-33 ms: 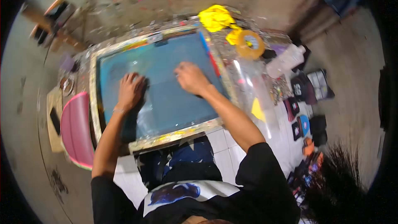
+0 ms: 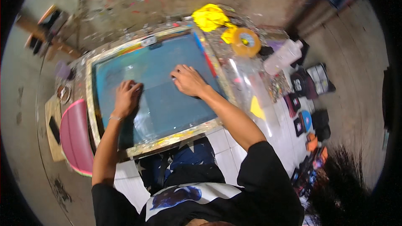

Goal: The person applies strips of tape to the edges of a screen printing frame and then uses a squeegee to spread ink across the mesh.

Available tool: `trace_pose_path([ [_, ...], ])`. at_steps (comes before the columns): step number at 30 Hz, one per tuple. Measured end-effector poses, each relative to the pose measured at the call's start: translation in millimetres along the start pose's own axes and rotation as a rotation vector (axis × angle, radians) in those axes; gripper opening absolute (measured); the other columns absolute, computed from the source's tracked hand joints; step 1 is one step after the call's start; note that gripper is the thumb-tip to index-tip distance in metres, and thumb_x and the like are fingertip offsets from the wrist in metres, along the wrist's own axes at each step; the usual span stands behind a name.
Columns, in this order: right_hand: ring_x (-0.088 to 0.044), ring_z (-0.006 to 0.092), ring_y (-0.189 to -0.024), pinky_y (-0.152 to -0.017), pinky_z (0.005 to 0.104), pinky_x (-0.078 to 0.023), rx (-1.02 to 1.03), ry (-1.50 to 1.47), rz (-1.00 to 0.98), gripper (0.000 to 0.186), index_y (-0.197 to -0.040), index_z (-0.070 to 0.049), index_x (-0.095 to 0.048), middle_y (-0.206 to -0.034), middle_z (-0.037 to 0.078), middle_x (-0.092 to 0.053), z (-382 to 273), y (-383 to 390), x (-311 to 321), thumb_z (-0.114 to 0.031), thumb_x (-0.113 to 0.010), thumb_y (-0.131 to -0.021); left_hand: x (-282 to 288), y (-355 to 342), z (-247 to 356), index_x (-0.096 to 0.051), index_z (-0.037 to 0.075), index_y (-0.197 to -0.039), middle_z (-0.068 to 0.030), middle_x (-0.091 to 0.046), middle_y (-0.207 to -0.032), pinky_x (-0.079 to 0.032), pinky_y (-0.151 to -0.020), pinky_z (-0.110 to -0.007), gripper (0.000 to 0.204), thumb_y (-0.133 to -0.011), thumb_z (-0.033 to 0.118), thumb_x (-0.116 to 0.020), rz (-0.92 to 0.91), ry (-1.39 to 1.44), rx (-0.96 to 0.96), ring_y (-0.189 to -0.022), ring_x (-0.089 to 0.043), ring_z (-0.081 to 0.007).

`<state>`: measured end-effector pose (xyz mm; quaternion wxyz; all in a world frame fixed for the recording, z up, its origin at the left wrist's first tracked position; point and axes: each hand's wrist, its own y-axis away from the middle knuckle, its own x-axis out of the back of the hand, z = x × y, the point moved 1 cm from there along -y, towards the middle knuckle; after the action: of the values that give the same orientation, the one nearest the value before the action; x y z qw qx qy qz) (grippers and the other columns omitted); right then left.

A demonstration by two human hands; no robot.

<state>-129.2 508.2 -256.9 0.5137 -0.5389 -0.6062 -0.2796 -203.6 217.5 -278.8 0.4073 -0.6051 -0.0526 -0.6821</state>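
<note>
A wooden-framed printing screen (image 2: 167,139) with blue-grey mesh lies on the worktable in front of me. My left hand (image 2: 126,98) is over the left half of the mesh, its fingers bent and drawn together at the tips. To the right and slightly farther off, my right hand (image 2: 189,80) is over the mesh with its fingers curled in toward the thumb. Whatever either hand pinches is too small or hidden to make out. A faint pale line crosses the mesh between the two hands.
Right of the screen lie a crumpled yellow cloth (image 2: 209,18), a roll of tape (image 2: 246,48), a clear plastic sheet (image 2: 240,79) and a whitish bottle (image 2: 284,57). A round pink seat (image 2: 76,138) stands at left. Caps (image 2: 302,83) and other goods cover the floor at right.
The scene has shifted slightly left in view. My left fingers look more drawn together, and my right hand is a little farther right over the mesh.
</note>
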Motion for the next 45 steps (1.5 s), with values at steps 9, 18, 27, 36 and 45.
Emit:
trace_pose_path([
  [9, -0.069, 0.0384, -0.1, -0.088, 0.0465, -0.054, -0.698, 0.153, 0.21, 0.05, -0.13, -0.012, -0.064, -0.108, 0.021, -0.072, 125, -2, 201, -0.026, -0.072, -0.083, 77, 52, -10, -0.065, -0.001, -0.118, -0.0187, -0.062, -0.124, -0.046, -0.101, -0.042, 0.027, -0.091, 0.001, -0.062, 0.099, -0.008, 0.314, -0.115, -0.059, -0.0364],
  [18, -0.066, 0.0341, -0.112, -0.095, 0.0431, -0.052, -0.66, 0.374, -0.403, 0.056, -0.123, -0.015, -0.07, -0.121, 0.017, -0.069, 264, -9, 123, -0.029, -0.083, -0.071, 90, 69, 89, -0.069, -0.005, -0.096, -0.0155, -0.071, -0.09, -0.053, -0.077, -0.032, 0.009, -0.091, 0.0, -0.064, 0.132, 0.424, 0.444, -0.082, -0.07, -0.0262],
  [27, -0.07, 0.0341, -0.098, -0.087, 0.0432, -0.055, -0.873, 0.338, 0.045, 0.02, -0.093, -0.018, -0.08, -0.104, 0.014, -0.074, 271, -17, 94, -0.017, -0.067, -0.077, 88, 67, 134, -0.07, -0.002, -0.097, -0.0165, -0.072, -0.092, -0.054, -0.077, -0.036, 0.009, -0.09, 0.0, -0.065, 0.023, 0.577, 0.416, -0.084, -0.07, -0.0322],
  [36, -0.07, 0.0334, -0.089, -0.083, 0.0425, -0.054, -0.634, 0.138, 0.261, 0.021, -0.096, -0.014, -0.08, -0.095, 0.018, -0.074, 197, 16, 188, -0.02, -0.072, -0.078, 112, 38, 145, -0.07, 0.0, -0.098, -0.016, -0.072, -0.091, -0.054, -0.074, -0.037, 0.011, -0.086, 0.0, -0.069, 0.155, 0.627, 0.261, -0.084, -0.07, -0.0321],
  [45, -0.061, 0.0065, -0.071, -0.066, 0.023, -0.049, -0.376, -0.739, 0.326, 0.022, -0.106, 0.0, -0.075, -0.081, 0.002, -0.071, -56, 64, 222, -0.006, -0.075, -0.085, 119, -103, 221, -0.063, 0.002, -0.13, -0.0164, -0.055, -0.143, -0.042, -0.109, -0.042, 0.055, -0.081, 0.02, -0.081, 0.343, 0.78, -0.061, -0.13, -0.055, -0.0331],
])
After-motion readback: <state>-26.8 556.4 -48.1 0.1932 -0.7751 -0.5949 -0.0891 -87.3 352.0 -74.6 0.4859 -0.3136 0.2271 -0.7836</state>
